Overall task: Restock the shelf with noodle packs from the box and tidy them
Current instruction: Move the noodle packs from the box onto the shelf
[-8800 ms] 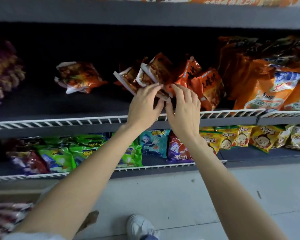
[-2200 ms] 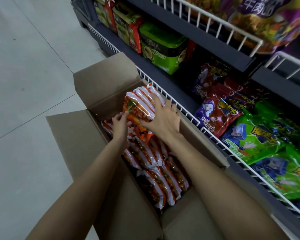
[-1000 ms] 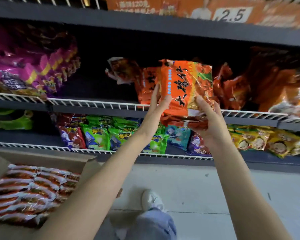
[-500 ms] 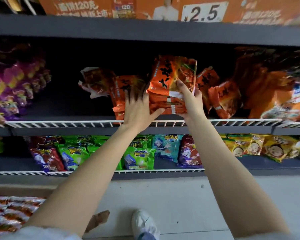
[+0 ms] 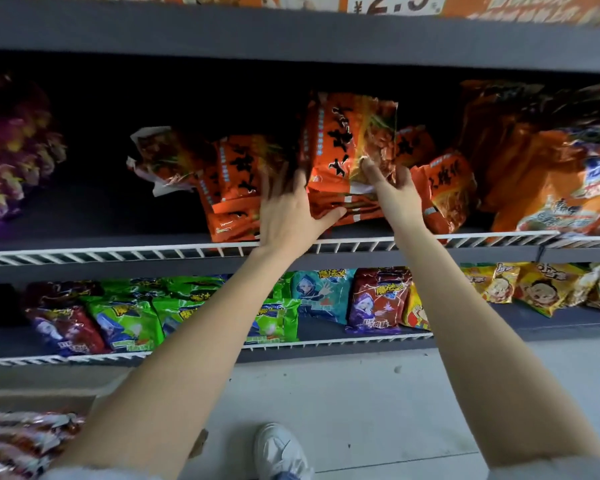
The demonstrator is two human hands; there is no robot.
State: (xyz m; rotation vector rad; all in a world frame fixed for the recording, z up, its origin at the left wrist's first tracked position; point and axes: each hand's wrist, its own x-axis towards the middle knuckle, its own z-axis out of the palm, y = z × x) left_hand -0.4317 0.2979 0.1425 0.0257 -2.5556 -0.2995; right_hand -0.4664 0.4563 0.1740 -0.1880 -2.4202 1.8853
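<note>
A stack of orange noodle packs (image 5: 347, 143) stands on the dark middle shelf (image 5: 101, 216), just behind its white wire rail. My left hand (image 5: 288, 216) holds the stack's left side, thumb under its lower edge, fingers blurred. My right hand (image 5: 392, 188) grips the stack's right side, thumb on the front face. More orange packs (image 5: 236, 181) lean to the left of the stack and others (image 5: 447, 188) to its right. The open box of packs (image 5: 21, 441) shows at the bottom left.
Purple bags (image 5: 11, 150) fill the shelf's left end and large orange bags (image 5: 548, 168) its right end. The lower shelf holds green, red and yellow snack packs (image 5: 194, 313). A white shoe (image 5: 281, 452) stands on the grey floor below.
Both hands have pushed the stack of packs deeper onto the middle shelf and stood it more upright. The left hand has shifted right against the stack.
</note>
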